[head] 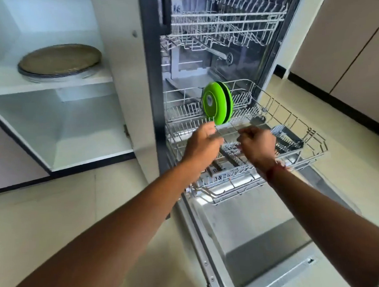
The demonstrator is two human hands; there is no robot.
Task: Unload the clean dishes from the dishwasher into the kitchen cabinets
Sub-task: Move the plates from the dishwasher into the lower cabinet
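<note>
Two green plates (pixel 217 102) stand on edge, touching, at the back of the pulled-out lower rack (pixel 293 124); rest of rack looks bare. Left hand (pixel 202 142) and right hand (pixel 257 143) hover over the tines just in front of the plates, fingers curled, holding nothing visible. Plates look like light, stiff, smooth plastic, likely slippery if wet; best pinched at the top rim and lifted straight up. Cupboard (pixel 58 137) is open at left.

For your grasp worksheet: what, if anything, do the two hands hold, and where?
Cannot be told: left hand and right hand, closed, hover over the white wire dishwasher rack.
</note>
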